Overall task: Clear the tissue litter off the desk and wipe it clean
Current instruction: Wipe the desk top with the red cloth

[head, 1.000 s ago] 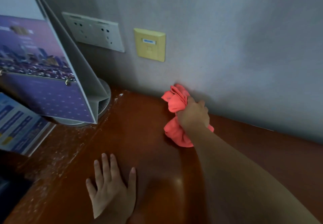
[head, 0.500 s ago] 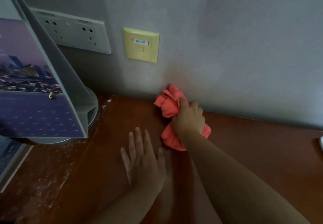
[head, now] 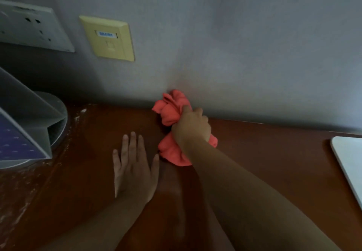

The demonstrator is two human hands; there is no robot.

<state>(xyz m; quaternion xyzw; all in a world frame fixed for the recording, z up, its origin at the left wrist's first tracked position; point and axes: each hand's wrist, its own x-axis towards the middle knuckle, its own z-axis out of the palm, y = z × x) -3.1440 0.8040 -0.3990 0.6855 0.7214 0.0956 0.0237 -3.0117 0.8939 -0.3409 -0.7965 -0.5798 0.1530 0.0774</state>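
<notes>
My right hand (head: 191, 128) grips a bunched coral-red cloth (head: 170, 111) and holds it on the brown wooden desk (head: 264, 152), right against the grey wall. My left hand (head: 134, 165) lies flat on the desk with its fingers spread, just left of the cloth. Pale dusty specks and smears cover the desk's left part (head: 29, 188), near the stand. No tissue pieces show in this view.
A grey display stand with a round base (head: 52, 113) and a purple printed panel stands at the left. A white socket plate (head: 29, 27) and a yellow wall plate (head: 107, 38) sit on the wall. A white flat object (head: 350, 164) lies at the right edge.
The view has shifted right, so the stand sits further left and a white object appears at the right. My left hand slid forward towards the cloth. My right hand keeps gripping the cloth by the wall.
</notes>
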